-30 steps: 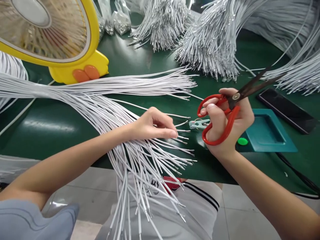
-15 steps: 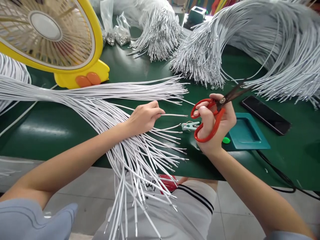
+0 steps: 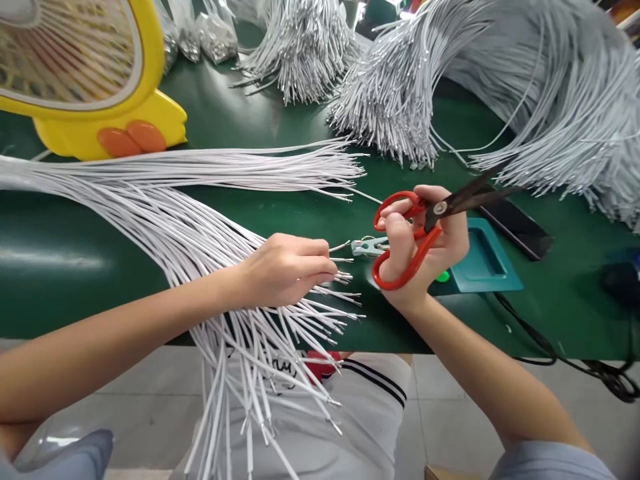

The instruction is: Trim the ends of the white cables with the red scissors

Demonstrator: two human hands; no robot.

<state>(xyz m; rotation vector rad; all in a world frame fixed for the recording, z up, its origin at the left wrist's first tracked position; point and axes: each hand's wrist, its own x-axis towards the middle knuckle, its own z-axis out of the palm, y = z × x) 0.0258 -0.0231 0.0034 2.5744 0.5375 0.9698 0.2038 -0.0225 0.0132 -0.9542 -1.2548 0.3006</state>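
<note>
My left hand [image 3: 287, 270] lies on a fanned bundle of thin white wires [image 3: 165, 220], its fingers pinched round a few wire ends near the green table's front edge. Some of these wires droop over the edge toward my lap. My right hand [image 3: 425, 247] grips red-handled scissors [image 3: 417, 230] with dark blades pointing up and right, slightly parted. A small metal clip [image 3: 367, 247] lies on the table between the two hands.
A yellow desk fan [image 3: 85, 73] stands at the back left. Big heaps of white wires [image 3: 500, 87] cover the back and right. A teal tray [image 3: 487, 260], a black phone [image 3: 515, 223] and black cables [image 3: 560, 350] lie to the right on the green table [image 3: 75, 267].
My left hand let go of the single wire it held out and dropped lower, pinching several wire ends. The right hand with the scissors stayed about where it was. The view shifted slightly.
</note>
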